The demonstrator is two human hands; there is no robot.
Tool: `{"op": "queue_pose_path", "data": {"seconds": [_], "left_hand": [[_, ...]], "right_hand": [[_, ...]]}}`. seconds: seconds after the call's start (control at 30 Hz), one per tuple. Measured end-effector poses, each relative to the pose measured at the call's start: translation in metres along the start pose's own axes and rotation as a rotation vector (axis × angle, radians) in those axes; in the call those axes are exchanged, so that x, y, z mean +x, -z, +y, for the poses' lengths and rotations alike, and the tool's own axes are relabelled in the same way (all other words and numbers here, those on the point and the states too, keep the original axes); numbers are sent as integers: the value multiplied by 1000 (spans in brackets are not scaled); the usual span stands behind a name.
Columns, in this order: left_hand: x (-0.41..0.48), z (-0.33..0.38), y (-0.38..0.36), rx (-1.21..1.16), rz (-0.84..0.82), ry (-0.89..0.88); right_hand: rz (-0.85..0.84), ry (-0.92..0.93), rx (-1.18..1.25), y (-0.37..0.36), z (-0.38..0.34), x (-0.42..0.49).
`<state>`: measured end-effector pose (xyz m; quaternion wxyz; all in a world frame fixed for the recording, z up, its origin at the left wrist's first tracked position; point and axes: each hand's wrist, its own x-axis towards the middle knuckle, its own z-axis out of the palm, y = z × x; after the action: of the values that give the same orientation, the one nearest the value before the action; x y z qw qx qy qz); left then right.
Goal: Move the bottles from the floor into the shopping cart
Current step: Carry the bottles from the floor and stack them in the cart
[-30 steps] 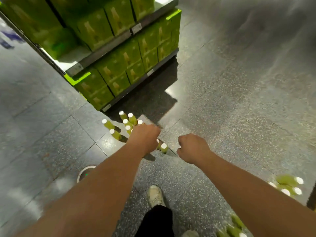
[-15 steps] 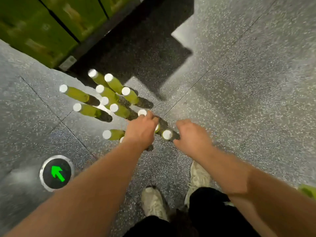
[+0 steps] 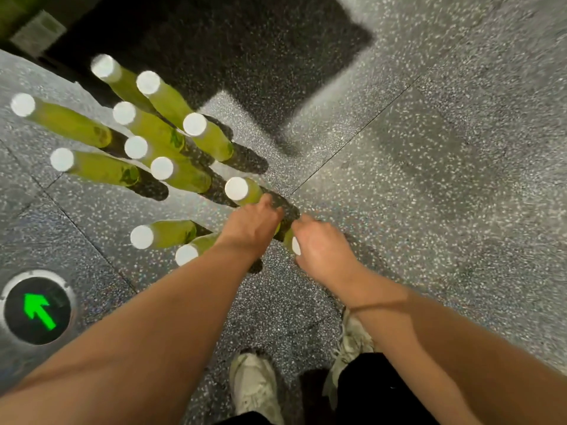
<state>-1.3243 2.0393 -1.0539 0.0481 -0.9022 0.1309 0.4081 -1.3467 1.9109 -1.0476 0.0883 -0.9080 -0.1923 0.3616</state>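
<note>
Change since earlier frame: both hands have dropped lower onto the bottles; the camera has come closer, so the cluster fills more of the view and the green cases are almost out of frame.
Bottles: green bottles (image 3: pixel 159 130) with white caps stand upright on the floor (image 3: pixel 429 179), grouped just beyond and left of the left hand.
Nearest bottles: one white-capped bottle (image 3: pixel 245 191) touches the left hand's fingertips; another bottle (image 3: pixel 290 240) sits between the two hands, mostly hidden.
Left hand: left hand (image 3: pixel 253 225) is knuckles-up, fingers curled down over a bottle; the grip itself is hidden, cannot tell if closed.
Right hand: right hand (image 3: pixel 322 250) is curled around the bottle between the hands, whose white cap shows at the palm's edge; appears to hold it.
Below the hands: two pale shoes (image 3: pixel 254 388) and dark trousers.
Left of the forearm: round floor marker (image 3: pixel 36 308) with a green arrow.
Beyond the bottles: dark shadow on the speckled tiles.
</note>
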Motion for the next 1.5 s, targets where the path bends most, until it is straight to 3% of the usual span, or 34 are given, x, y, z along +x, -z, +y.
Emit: {"op": "queue_pose_path", "data": {"seconds": [0.17,0.43,0.6,0.77,0.93,1.13,1.5], "left_hand": [[-73,3,72,-50,28,-9],[-269,7,280,-92,190,-23],[-396,13,388,-188,356,13],[-496,17,450,-188,483,121],[-580,18,457,-314,611,328],[-677,20,416,-500,748,579],[-885,9,276,-732,720,1033]], "right_hand": [[38,-74,31,79,-7,-58],[278,-135,4,294,-69,-212],[432,-93,-52,417,-124,-316],[542,45,-113,503,-167,-389],[633,222,-158,544,-204,-438],[692,475,-257,536,-269,-482],[522,975,-294,448,-451,-594]]}}
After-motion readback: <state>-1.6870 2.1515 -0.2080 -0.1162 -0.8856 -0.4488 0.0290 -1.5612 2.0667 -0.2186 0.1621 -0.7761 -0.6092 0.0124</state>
